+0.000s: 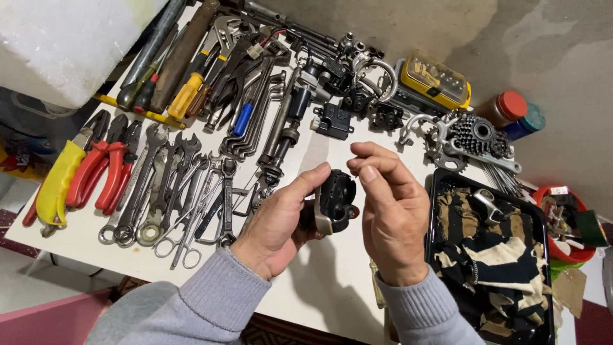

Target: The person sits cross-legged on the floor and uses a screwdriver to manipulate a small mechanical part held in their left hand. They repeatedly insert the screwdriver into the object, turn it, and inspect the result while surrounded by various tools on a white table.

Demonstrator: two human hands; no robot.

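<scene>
My left hand (276,223) grips a small black mechanical part with a metal band (334,203), held above the white table (332,281). My right hand (391,214) is just to its right, fingers curled, with thumb and fingertips at the part's top right edge. Whether the right hand pinches a small piece is hidden by the fingers. Both arms wear grey sleeves.
Wrenches (167,185), pliers with red and yellow handles (83,169), screwdrivers (191,89) and black parts (332,121) cover the table's left and back. A cassette of sprockets (476,137), a yellow bit case (437,80) and a black tray with a rag (491,255) lie right.
</scene>
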